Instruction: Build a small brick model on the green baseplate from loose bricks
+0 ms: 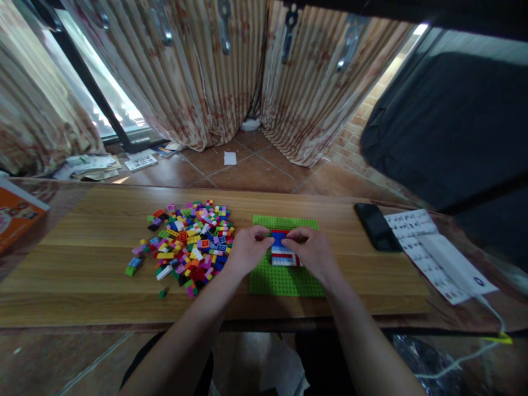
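Note:
A toy brick structure [284,258] of blue, red and white bricks stands on a green baseplate [268,283]. From its left side, my left hand [251,247] has thumb and fingers pinched together at the blue bricks [279,240] on top. My right hand [313,250] grips the structure from the right, thumb resting near the same blue bricks and fingers curled over the edge. Part of the structure is covered by the hands, and any small brick between the fingertips is hidden.
A pile of loose multicoloured toy bricks [185,242] lies on the wooden table [94,242] to the left. To the right are a black phone [375,226] and a printed leaflet [441,258]. An orange box [18,214] sits at the far left.

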Demonstrator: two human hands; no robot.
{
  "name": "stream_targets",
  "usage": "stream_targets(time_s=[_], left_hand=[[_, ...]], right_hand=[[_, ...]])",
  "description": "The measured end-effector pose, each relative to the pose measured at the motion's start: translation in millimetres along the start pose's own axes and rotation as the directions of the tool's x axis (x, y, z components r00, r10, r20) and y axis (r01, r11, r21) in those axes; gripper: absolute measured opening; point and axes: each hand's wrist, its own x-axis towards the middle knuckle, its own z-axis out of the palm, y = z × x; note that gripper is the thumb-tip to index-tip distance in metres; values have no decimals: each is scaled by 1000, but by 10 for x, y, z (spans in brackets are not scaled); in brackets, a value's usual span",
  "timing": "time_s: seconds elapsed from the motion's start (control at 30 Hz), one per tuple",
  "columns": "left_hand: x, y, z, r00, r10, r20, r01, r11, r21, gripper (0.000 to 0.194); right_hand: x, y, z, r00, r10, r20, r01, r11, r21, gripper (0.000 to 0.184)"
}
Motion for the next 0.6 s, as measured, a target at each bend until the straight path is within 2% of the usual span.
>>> stream_targets(time_s=[0.33, 0.47, 0.53, 0.6], left_hand=[[43, 43, 31, 995, -100, -8, 99, 994, -45, 7], [42, 20, 26, 995, -95, -12, 94, 994, -50, 8], [28, 8, 16, 997, -72, -3, 72, 996, -60, 9], [7, 9, -1, 998, -50, 22, 52, 995, -87, 11]], right_hand=[[70, -93, -41, 996, 71, 60, -68, 996, -54, 11], [78, -94, -64, 996, 64, 66, -61, 997, -44, 13], [95, -72, -87, 996, 60, 62, -61, 998, 11, 15], [119, -61, -129, 997, 79, 22, -81, 980, 183, 20]])
